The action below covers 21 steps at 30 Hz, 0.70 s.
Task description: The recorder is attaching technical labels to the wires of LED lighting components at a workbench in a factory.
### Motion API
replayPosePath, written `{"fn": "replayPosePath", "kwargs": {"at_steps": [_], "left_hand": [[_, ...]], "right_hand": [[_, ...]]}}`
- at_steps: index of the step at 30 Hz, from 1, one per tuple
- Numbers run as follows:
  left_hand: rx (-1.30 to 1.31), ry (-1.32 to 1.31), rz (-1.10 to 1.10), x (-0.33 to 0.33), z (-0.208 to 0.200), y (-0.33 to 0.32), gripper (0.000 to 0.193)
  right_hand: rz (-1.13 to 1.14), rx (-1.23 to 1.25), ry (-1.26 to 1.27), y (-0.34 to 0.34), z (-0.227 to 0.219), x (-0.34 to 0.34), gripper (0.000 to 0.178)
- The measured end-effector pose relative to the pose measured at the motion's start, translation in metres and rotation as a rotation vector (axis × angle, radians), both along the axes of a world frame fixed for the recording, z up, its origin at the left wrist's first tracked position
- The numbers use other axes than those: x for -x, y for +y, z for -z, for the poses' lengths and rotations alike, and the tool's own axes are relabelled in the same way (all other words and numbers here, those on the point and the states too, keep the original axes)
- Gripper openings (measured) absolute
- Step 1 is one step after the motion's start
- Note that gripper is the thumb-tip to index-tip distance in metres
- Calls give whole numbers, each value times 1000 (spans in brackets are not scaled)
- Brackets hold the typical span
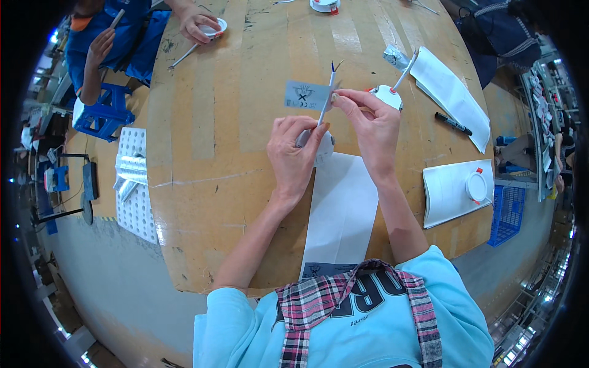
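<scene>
Two hands (289, 149) (374, 126) hold one white cable (327, 101) and one silver label (302, 94).

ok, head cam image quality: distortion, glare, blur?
Head view: fisheye bows the table and leaves black corners; small bright lights glare near the rim; left hand, right hand and grey label look fairly sharp; side shelving is hard to make out.

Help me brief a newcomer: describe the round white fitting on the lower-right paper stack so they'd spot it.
On the big tan table, find the nearer of two white paper stacks along the right edge. The round white fitting, red bits at its rim, is on the right half. It rests on paper; the white domed fitting beside the right hand doesn't.
</scene>
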State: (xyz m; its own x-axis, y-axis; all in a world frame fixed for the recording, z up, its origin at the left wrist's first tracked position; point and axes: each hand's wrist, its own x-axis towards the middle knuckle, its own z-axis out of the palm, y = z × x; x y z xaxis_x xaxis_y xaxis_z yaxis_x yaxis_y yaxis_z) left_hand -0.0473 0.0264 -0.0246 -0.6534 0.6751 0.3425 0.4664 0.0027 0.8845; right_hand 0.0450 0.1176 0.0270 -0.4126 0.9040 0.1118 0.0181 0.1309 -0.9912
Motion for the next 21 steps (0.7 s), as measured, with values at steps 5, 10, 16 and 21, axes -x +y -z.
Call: {"fn": "replayPosePath", "kwargs": {"at_steps": [5,10,16,21], "left_hand": [[-5,97,-20,-4,0,1,11],[-17,92,-44,-5,-1,0,10],[-22,94,-31,-6,-2,1,10],[-4,95,-14,-6,-3,-1,10]], "right_hand": [[10,37,33,-2,1,0,18],[8,77,82,-4,5,1,17],[8,157,183,-6,5,2,18],[8,158,169,-7,5,2,18]]}}
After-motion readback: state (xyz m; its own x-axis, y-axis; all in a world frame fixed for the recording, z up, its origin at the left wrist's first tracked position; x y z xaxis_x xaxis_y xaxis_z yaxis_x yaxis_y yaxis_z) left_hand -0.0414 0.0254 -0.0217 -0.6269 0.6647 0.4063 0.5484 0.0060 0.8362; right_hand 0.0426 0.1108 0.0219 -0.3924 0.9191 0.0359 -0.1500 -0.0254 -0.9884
